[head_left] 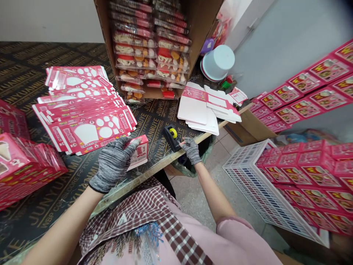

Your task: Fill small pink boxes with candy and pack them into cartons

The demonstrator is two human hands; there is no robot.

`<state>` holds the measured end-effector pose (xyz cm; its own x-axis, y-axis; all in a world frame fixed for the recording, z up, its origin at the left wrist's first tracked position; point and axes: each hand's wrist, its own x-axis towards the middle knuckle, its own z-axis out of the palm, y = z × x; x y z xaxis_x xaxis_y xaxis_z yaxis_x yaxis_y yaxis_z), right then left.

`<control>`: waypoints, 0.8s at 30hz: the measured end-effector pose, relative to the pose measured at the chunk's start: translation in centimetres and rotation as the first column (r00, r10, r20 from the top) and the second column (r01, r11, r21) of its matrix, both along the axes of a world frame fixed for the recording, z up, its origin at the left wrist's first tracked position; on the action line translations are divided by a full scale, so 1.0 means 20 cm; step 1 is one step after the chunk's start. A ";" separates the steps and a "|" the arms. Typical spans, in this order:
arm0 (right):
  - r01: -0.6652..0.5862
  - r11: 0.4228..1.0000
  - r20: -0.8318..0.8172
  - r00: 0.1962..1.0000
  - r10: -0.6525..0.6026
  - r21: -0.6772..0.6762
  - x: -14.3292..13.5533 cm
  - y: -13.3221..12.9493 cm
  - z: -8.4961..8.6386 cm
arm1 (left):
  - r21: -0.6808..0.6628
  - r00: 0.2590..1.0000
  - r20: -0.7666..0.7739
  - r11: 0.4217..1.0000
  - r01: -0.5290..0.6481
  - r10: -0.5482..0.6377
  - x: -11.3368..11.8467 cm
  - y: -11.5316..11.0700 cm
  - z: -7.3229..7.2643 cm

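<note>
In a grey knitted glove, my left hand (pixel 112 162) grips a small pink-and-white cardboard box (pixel 140 151) above the table's front edge. The box stands roughly upright, its pink end turned away from me. My right hand (pixel 190 150), gloved with bare fingertips, pinches at the cutting end of a black tape dispenser (pixel 172 138) with a yellow core. Any tape between those fingertips is too small to make out. Flat pink box blanks (pixel 91 129) with white cut-outs lie fanned out beyond my left hand.
An open carton (pixel 201 44) of bagged food-shaped pieces stands at the back. White-backed blanks (pixel 193 106) lie near the light-blue bucket (pixel 219 62). Pink boxes (pixel 27 169) are stacked at left; a white crate (pixel 248 184) holds more at right, beside the wooden table edge (pixel 154 169).
</note>
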<state>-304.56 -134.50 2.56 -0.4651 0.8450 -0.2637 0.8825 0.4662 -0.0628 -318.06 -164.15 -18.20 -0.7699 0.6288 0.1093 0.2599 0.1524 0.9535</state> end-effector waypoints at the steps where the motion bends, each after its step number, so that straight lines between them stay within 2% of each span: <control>1: 0.030 1.000 -0.024 0.999 -0.031 -0.001 0.02 -0.01 0.02 | 0.008 1.000 -0.002 1.000 -0.018 0.018 0.00 0.00 0.00; 5: 0.136 0.991 -0.079 0.988 -0.136 -0.003 0.12 -0.08 0.06 | 0.049 0.996 -0.018 0.995 -0.089 0.090 -0.01 0.00 0.00; 10: 0.195 0.979 -0.090 0.978 -0.190 0.051 0.19 -0.11 0.02 | 0.099 0.996 0.009 0.991 -0.085 0.085 -0.01 0.00 -0.02; 15: 0.223 0.962 -0.162 0.967 -0.197 0.156 0.17 -0.12 0.00 | 0.110 0.987 0.143 0.991 -0.083 0.067 0.00 -0.01 -0.02; 18: 0.245 0.959 -0.209 0.954 -0.213 0.140 0.09 -0.22 0.02 | 0.037 0.987 0.136 0.995 -0.091 0.085 0.01 -0.02 0.01; 19: 0.251 0.963 -0.218 0.950 -0.226 0.097 0.05 -0.28 0.02 | 0.019 0.988 0.130 0.996 -0.086 0.082 0.01 -0.03 0.02; 21: 0.271 0.954 -0.227 0.929 -0.293 -0.126 -0.08 -0.43 0.01 | 0.015 0.991 0.115 0.997 -0.076 0.073 0.00 -0.04 0.05; 22: 0.281 0.906 -0.218 0.908 -0.358 -0.318 -0.15 -0.52 -0.01 | 0.028 0.992 0.101 0.997 -0.078 0.075 0.00 -0.05 0.06; 23: 0.284 0.808 -0.191 0.881 -0.432 -0.516 -0.23 -0.60 -0.03 | 0.045 0.993 0.081 0.995 -0.090 0.087 0.00 -0.05 0.07; 24: 0.279 0.679 -0.140 0.859 -0.493 -0.680 -0.31 -0.68 -0.05 | 0.063 0.993 0.062 0.992 -0.107 0.103 0.00 -0.05 0.08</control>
